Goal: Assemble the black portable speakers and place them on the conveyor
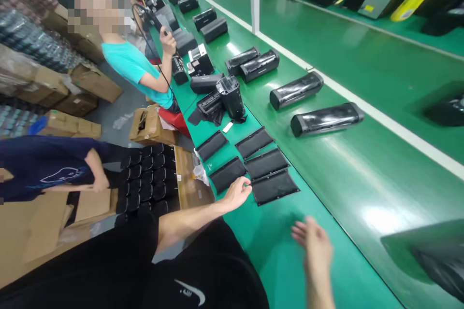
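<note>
Five black rectangular panels (275,187) lie on the green bench (266,239). The left hand (237,194) curls its fingers narrowly at the nearest panel's corner; whether they pinch it, I cannot tell. The blurred right hand (314,246) is open, apparently empty. Each panel looks thin, light and fairly stiff, probably best held by opposite edges.

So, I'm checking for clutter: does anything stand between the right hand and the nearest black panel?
Nothing visible does: between the right hand and that black panel, only green tabletop shows.
</note>
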Motion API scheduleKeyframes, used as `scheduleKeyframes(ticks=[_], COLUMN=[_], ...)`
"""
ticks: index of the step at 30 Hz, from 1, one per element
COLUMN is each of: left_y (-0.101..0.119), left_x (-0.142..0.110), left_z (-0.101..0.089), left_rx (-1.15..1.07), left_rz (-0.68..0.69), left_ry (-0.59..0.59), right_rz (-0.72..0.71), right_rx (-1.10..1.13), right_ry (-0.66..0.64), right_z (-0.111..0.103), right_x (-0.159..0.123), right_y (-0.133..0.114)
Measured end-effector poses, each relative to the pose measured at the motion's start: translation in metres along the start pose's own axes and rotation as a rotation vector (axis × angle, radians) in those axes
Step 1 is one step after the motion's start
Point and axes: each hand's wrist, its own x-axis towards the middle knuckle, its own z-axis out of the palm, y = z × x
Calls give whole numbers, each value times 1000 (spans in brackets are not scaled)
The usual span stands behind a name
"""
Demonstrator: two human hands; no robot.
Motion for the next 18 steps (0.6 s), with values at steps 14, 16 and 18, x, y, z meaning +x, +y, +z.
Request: scheduleKeyframes(ticks=[14, 16, 18], left_y=[12, 18, 23], left_x=[-1, 15, 40], left_z=[8, -7, -30], left_rx=[-63, -34, 16], left_rz=[149, 191, 216], left_ry=[-157, -54, 86], right_rz=[-36, 4, 73], right_rx=[-279, -312, -333], right_ry=[-187, -160, -72], right_z=[-23, -47, -65], right_x=[-38, -48, -49], right_y=[-2, 5, 19])
